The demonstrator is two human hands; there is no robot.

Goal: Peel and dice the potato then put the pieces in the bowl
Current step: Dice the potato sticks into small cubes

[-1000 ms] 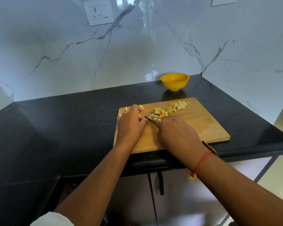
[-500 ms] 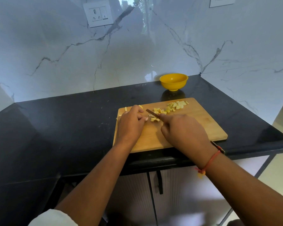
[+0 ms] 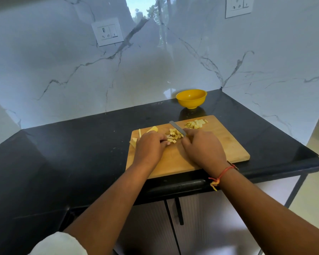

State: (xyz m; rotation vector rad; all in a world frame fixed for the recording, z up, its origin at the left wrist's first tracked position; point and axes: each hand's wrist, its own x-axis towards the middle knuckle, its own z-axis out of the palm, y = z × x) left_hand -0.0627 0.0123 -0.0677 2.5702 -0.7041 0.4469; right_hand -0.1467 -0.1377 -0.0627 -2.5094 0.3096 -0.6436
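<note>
A yellow bowl [image 3: 191,98] stands on the black countertop [image 3: 72,153] just behind the tan wooden cutting board [image 3: 219,144], which carries pale yellow potato pieces [image 3: 195,124]. Behind the board, the wall [image 3: 63,70] is white marble with grey veins.

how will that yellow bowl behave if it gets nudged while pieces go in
The yellow bowl looks like thin plastic, so probably light and easy to shove. Its narrow foot under a wide rim suggests it could tip if pressed on one edge. On the glossy black counter it would likely slide rather than stay put.
</note>
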